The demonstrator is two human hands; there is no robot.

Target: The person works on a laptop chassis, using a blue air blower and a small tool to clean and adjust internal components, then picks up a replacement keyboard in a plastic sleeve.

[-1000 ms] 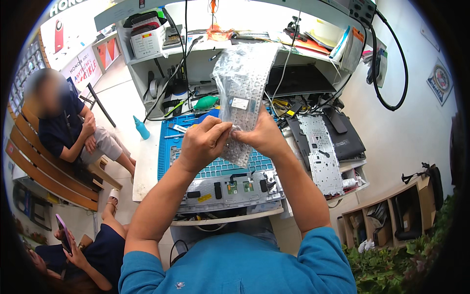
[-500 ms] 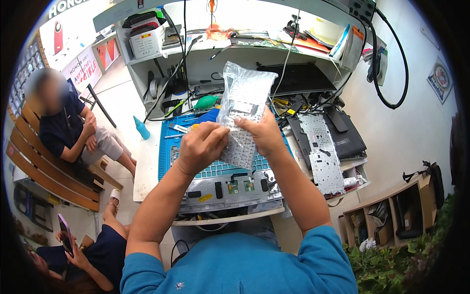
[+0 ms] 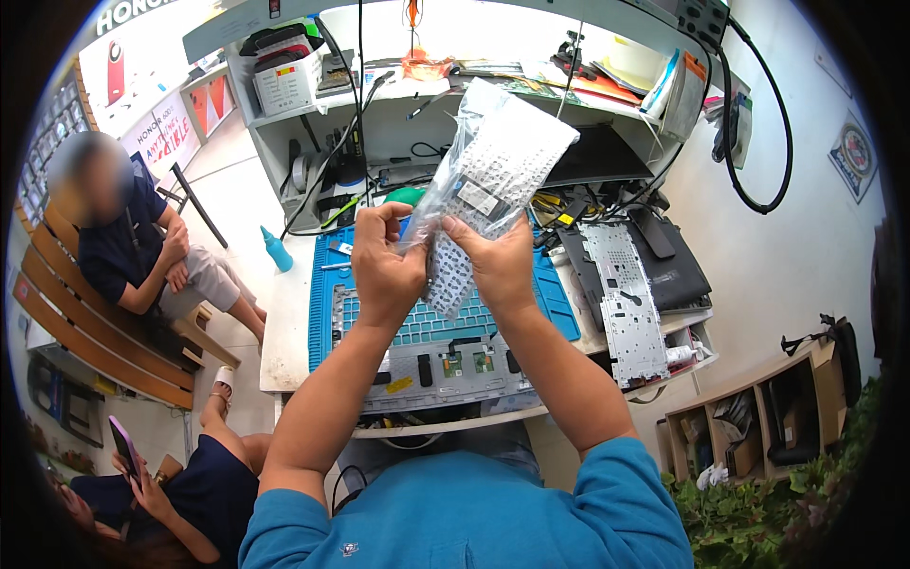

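Observation:
A thin laptop keyboard (image 3: 517, 152), its pale speckled back toward me with a small label on it, is tilted above the bench in a clear plastic bag (image 3: 443, 185). My right hand (image 3: 500, 266) grips its lower right part, thumb across the front. At the left edge, my left hand (image 3: 391, 270) is closed in a pinch on the loose plastic. Below both hands lies a grey laptop top case (image 3: 445, 368) with an open key grid, resting on a blue work mat (image 3: 561, 305).
Right of the mat, a perforated metal plate (image 3: 626, 327) lies by a dark laptop (image 3: 675, 270). A blue bottle (image 3: 276, 248) stands at the bench's left. Cables and tools crowd the back under a shelf (image 3: 512, 95). Two people sit at left; a wooden cabinet (image 3: 749, 408) stands at right.
The bagged keyboard has tilted, its top swinging up and to the right. My left hand has shifted slightly, pulling the bag's loose plastic out to the left.

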